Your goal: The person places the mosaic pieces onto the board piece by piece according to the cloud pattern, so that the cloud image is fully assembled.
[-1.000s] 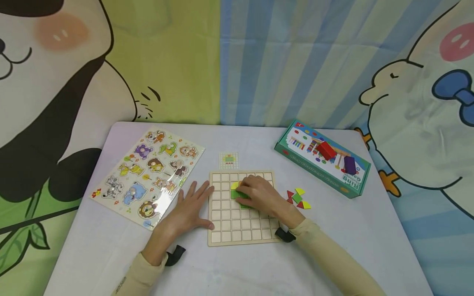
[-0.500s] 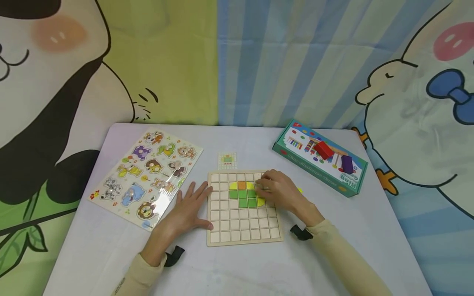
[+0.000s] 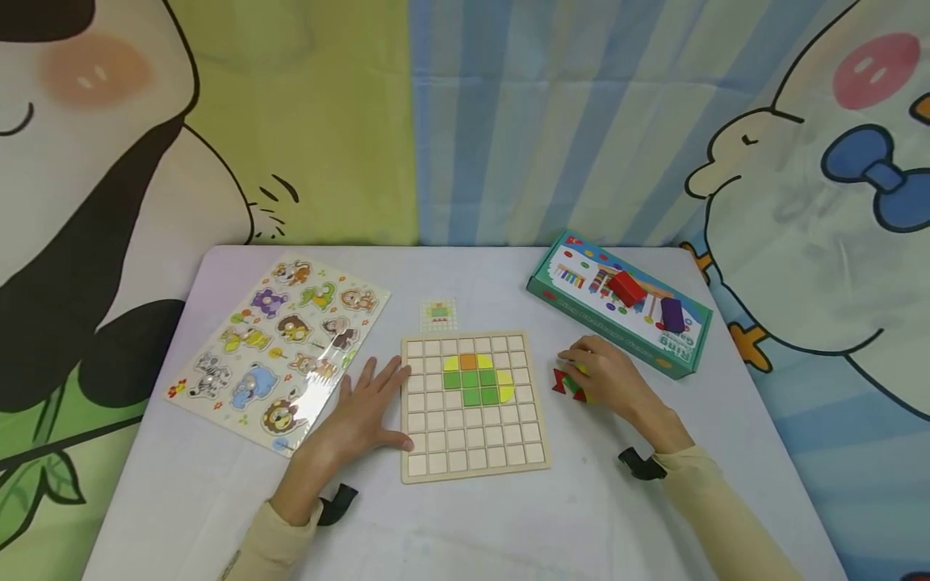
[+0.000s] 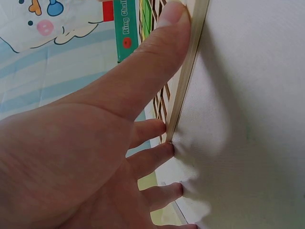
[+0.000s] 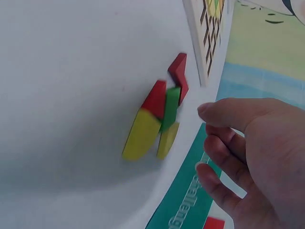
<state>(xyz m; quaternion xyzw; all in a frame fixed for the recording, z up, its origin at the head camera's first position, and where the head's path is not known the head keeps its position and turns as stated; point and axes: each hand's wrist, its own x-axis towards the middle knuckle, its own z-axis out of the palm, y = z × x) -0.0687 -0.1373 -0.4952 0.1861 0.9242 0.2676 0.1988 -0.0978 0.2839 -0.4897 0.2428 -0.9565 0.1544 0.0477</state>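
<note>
A wooden grid board (image 3: 434,443) lies on the table with several green squares (image 3: 471,396), an orange square (image 3: 467,361) and yellow rounded pieces (image 3: 506,393) in its cells. My left hand (image 3: 358,417) spreads its fingers at the board's left side; the thumb touches the edge. To the right of the board, my right hand (image 3: 614,381) hovers over loose pieces, fingers loosely bent and holding nothing. In the right wrist view these include a red piece (image 5: 155,99), a green piece (image 5: 170,109) and a yellow rounded piece (image 5: 141,136), lying close together just beyond the fingertips.
Behind the board lies a small pattern card (image 3: 439,324). An animal puzzle board (image 3: 285,343) occupies the table's left side. At the back right is a green box (image 3: 596,311) bearing a red block (image 3: 626,288) and a purple block (image 3: 672,315).
My right hand has moved from the grid board rightward to the loose pieces, uncovering the coloured pattern with yellow pieces along its right side. The left hand stays at the board's edge.
</note>
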